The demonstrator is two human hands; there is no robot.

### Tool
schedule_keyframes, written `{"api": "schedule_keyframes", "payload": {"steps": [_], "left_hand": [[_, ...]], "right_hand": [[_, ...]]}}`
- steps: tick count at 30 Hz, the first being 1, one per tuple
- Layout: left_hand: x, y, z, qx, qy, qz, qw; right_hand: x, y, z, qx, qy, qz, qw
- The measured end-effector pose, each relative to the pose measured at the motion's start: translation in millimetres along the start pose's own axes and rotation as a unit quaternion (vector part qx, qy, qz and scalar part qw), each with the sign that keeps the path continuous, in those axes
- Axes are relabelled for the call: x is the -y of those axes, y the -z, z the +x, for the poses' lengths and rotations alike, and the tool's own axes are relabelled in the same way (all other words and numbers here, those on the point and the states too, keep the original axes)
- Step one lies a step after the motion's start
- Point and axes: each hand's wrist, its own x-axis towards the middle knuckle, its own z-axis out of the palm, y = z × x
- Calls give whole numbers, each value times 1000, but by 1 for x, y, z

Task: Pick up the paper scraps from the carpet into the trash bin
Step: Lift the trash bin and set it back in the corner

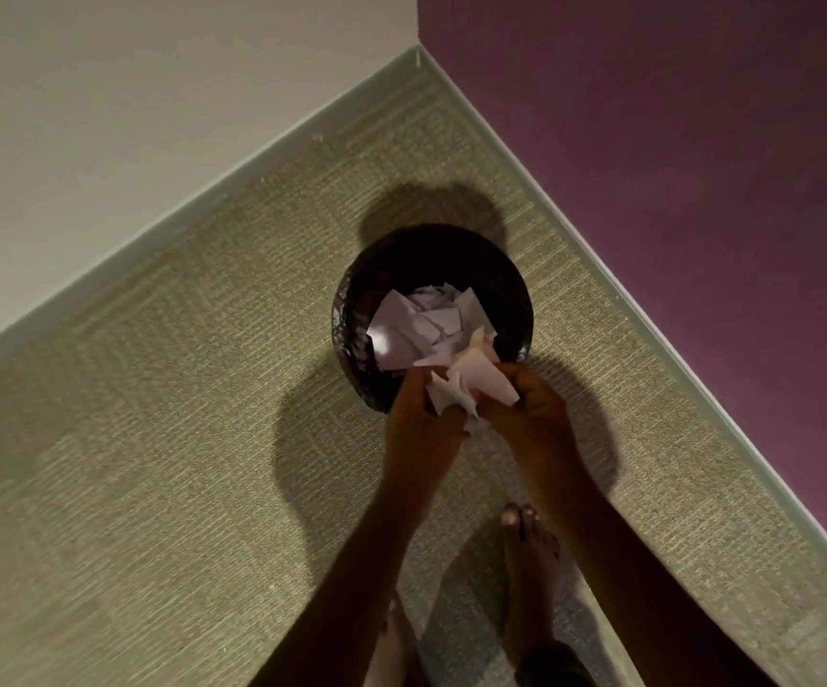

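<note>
A round black trash bin point(505, 275) with a glossy liner stands on the greenish carpet point(163, 438) in the room's corner. Several white paper scraps point(418, 322) lie inside it. Over the bin's near rim, my left hand point(418, 421) and my right hand point(532, 406) are pressed close together. Between them they hold a bunch of white paper scraps point(461, 384), with fingers curled round it. The bunch hangs above the bin's near edge.
A cream wall point(128, 116) runs along the left and a purple wall point(674, 141) along the right, both with a pale skirting board. My bare feet point(530, 562) stand on the carpet just behind the bin. Shadows of my arms fall beside the bin.
</note>
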Motion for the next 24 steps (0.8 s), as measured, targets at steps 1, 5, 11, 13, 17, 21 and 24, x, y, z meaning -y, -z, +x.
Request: {"api": "schedule_keyframes", "payload": {"steps": [1,5,11,13,17,21,24], "left_hand": [[-6,2,5,-12,2,-3,1000],[-23,10,23,-19,0,-14,1000],[-28,20,28,8,-11,-39,999],[-27,26,26,20,-20,-67,997],[-27,34,14,29,-8,-89,996],[-26,37,5,-22,23,-97,995],[-22,44,-7,-74,44,-113,990]], "right_hand": [[2,-6,8,0,-19,31,999],[4,-27,34,-7,-58,103,993],[6,-35,43,-2,-68,158,985],[8,-32,40,13,-65,175,982],[7,-26,34,-1,-102,194,976],[3,-18,20,-59,-128,166,976],[3,-11,11,-78,-148,176,970]]}}
